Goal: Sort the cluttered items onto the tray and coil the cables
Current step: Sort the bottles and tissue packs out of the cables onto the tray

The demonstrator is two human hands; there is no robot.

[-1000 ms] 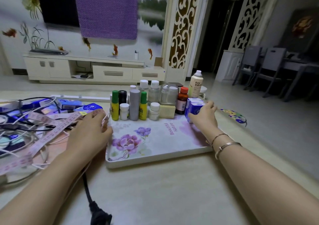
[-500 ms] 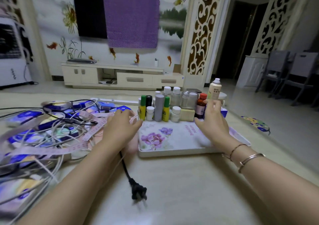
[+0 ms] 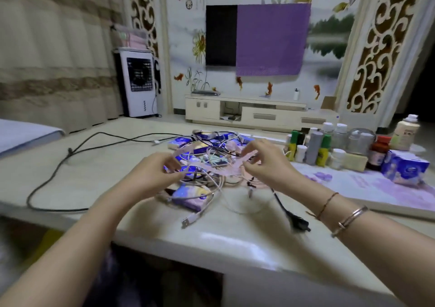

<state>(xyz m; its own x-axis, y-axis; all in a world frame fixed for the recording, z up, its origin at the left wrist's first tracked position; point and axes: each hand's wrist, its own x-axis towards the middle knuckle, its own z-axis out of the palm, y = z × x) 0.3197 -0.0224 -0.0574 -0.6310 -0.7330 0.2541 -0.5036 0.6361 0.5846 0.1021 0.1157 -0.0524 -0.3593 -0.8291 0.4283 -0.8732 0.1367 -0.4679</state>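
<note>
A tangled pile of cables (image 3: 211, 165) and blue tissue packs lies in the middle of the table. A pink measuring tape (image 3: 219, 169) runs across the pile. My left hand (image 3: 150, 175) pinches the tape's left part and my right hand (image 3: 266, 165) pinches its right part, both just above the pile. The floral tray (image 3: 367, 189) sits at the right, carrying a row of bottles (image 3: 315, 147) and a blue tissue box (image 3: 404, 169). A tissue pack (image 3: 193, 197) lies at the pile's near edge.
A long black cable (image 3: 70, 156) loops over the table's left side. A black plug (image 3: 296, 223) and a white USB plug (image 3: 190, 219) lie near the front edge. A TV cabinet (image 3: 254, 112) and a white fan unit (image 3: 138, 83) stand beyond the table.
My view has swung left from the tray to the cable pile. My right hand left the tissue box on the tray and both hands now pinch the pink tape.
</note>
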